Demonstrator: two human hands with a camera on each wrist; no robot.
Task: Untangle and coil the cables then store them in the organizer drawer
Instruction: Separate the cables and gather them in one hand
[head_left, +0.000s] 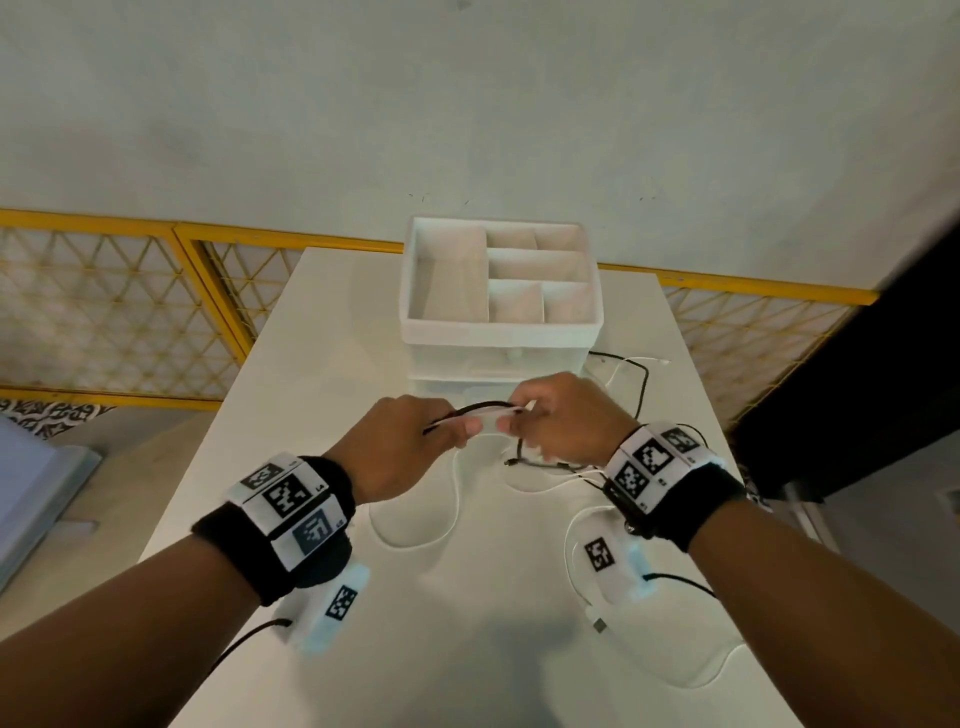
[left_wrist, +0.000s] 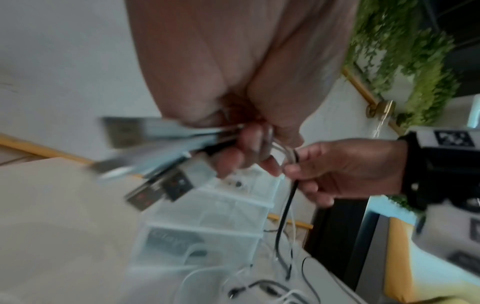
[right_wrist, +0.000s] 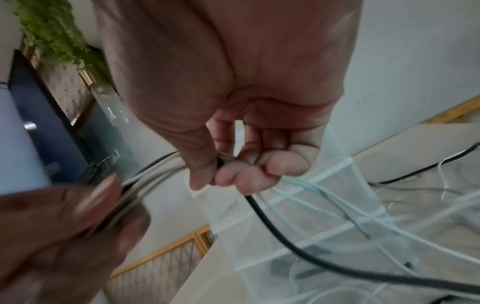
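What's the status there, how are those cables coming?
Left hand and right hand both grip the cables. Rest still tangled on table. Organizer drawers closed.

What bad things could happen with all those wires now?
Both hands, left and right, grip several cables bunched together, black and white mixed. Pulling could tighten the tangle lying on the table instead of freeing it. The loose ends trail around the organizer, so a hard tug might drag a plug off the table edge or snag the organizer.
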